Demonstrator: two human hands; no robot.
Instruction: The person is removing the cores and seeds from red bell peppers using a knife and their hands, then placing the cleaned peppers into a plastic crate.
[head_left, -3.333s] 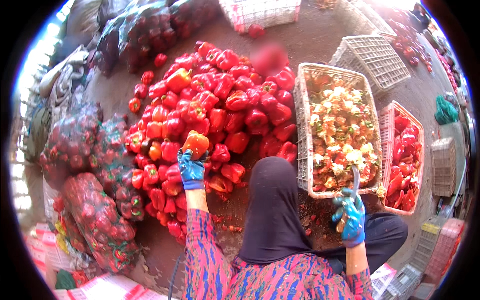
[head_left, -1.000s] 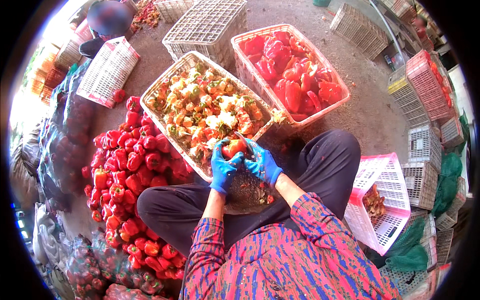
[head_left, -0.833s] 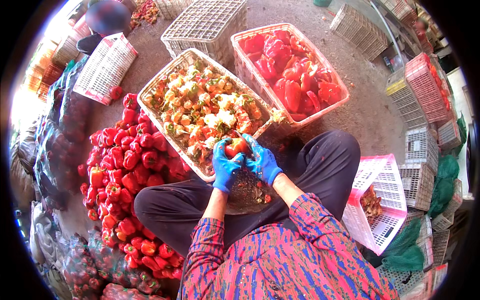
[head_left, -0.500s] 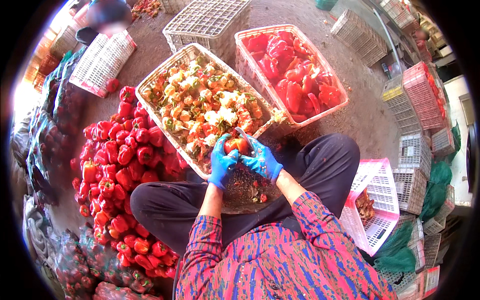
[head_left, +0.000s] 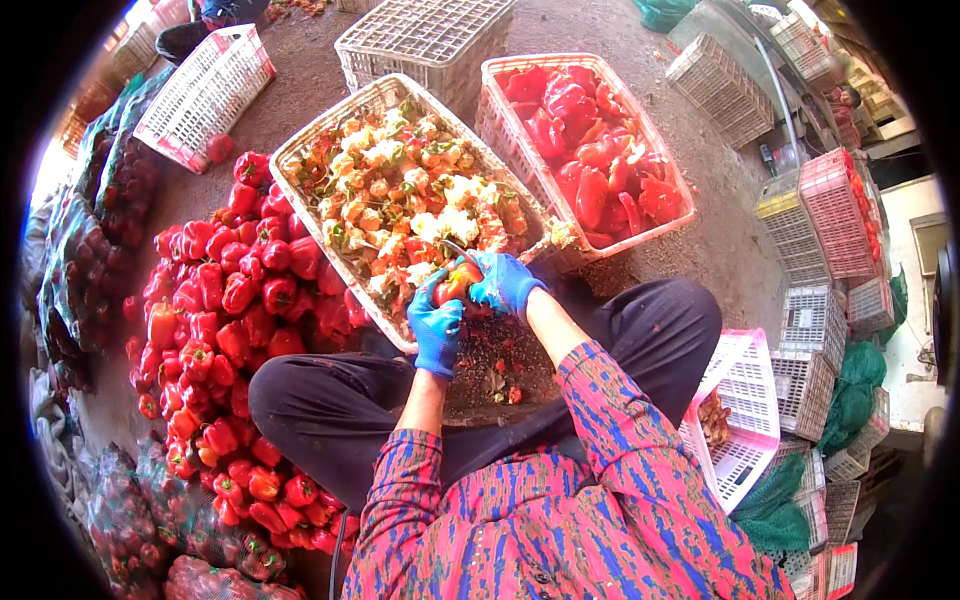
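In my blue-gloved left hand [head_left: 436,328] is a red bell pepper [head_left: 455,284] with an orange patch, held over the near edge of a crate [head_left: 318,240]. My right hand [head_left: 506,284], also gloved in blue, is closed on a small curved knife [head_left: 461,252]. Its thin blade reaches over the top of the pepper; whether it cuts in, I cannot tell. Pale pepper cores [head_left: 420,190] with seeds and green stems fill that crate. Behind it to the right, another crate [head_left: 690,205] holds cut red pepper pieces [head_left: 600,150].
A large heap of whole red peppers [head_left: 230,330] lies left of my crossed legs. Net bags of peppers [head_left: 75,270] line the far left. An upturned lattice crate [head_left: 430,35] stands behind; a tilted pink-white crate [head_left: 745,430] and stacked crates [head_left: 815,320] are to the right.
My right hand has moved up and left over the pepper, and the knife now points left across its top. The left hand has shifted slightly lower. The view has tilted a little.
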